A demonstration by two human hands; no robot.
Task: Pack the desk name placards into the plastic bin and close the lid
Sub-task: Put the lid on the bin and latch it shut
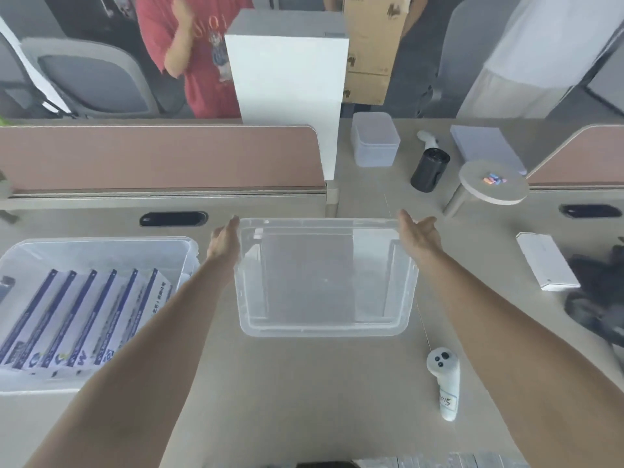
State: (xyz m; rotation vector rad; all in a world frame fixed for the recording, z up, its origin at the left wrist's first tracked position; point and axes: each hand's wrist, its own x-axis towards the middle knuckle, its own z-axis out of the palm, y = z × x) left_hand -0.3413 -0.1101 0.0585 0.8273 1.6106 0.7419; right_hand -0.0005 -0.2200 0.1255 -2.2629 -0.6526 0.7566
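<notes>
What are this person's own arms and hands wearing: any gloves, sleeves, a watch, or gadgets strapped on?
Nothing shows on them. The left hand and the right hand are bare: no gloves, rings or straps visible. Both arms are bare down to the picture's lower edge, with no sleeve, watch, wristband, cable or marking in view.

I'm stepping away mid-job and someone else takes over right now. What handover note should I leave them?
Left hand: open, fingers straight, at the far left corner of the clear lid.
Right hand: open, at the lid's far right corner. Whether either hand touches it is unclear.
Lid: in the middle of the desk, not on the bin.
Placards: standing in a row inside the plastic bin, left of the lid.
Done: placards packed.
Left: grip the lid, carry it left onto the bin and press it shut.
</notes>
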